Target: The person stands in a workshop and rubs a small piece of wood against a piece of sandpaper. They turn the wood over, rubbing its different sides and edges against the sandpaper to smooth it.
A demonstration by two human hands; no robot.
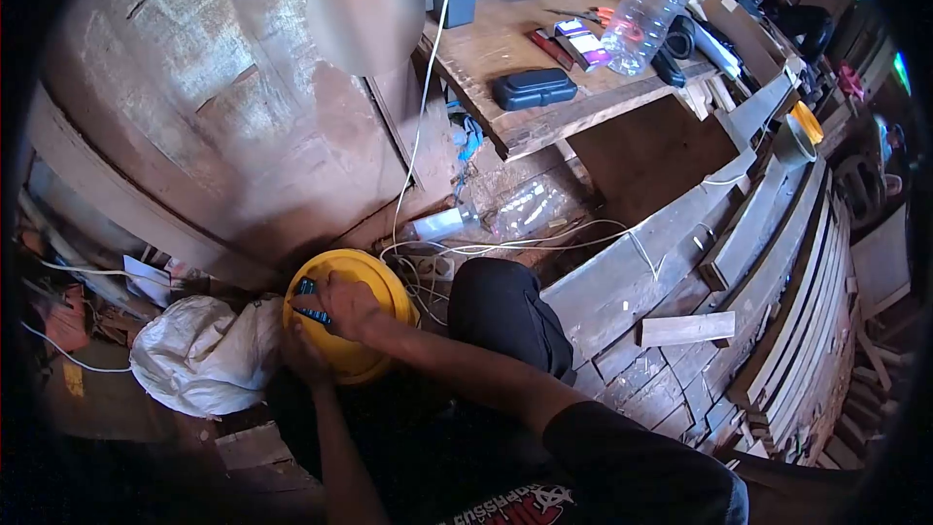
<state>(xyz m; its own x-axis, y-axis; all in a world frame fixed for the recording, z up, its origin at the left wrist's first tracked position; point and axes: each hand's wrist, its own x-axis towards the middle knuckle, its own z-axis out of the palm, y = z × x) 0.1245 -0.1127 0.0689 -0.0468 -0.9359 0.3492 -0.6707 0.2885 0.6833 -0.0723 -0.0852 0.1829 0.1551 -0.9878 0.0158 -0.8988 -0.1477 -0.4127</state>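
Note:
Over a round yellow lid or bucket (pixel 374 362) between my legs, my two hands are close together. My right hand (pixel 345 304) has its fingers bent round a small blue and black item (pixel 309 299); what the item is I cannot make out. My left hand (pixel 303 350) lies at the yellow rim, just below that item, with its fingers mostly hidden and in shadow. A white sack (pixel 199 355) lies left of the yellow container.
A wooden table (pixel 486 49) holds a large plastic bottle (pixel 646 15), a black case (pixel 534 88) and small boxes. A white cable (pixel 420 126) hangs down to a floor socket. Empty bottles (pixel 530 209) lie beneath. Wooden planks (pixel 687 329) fill the right; a person sits far back.

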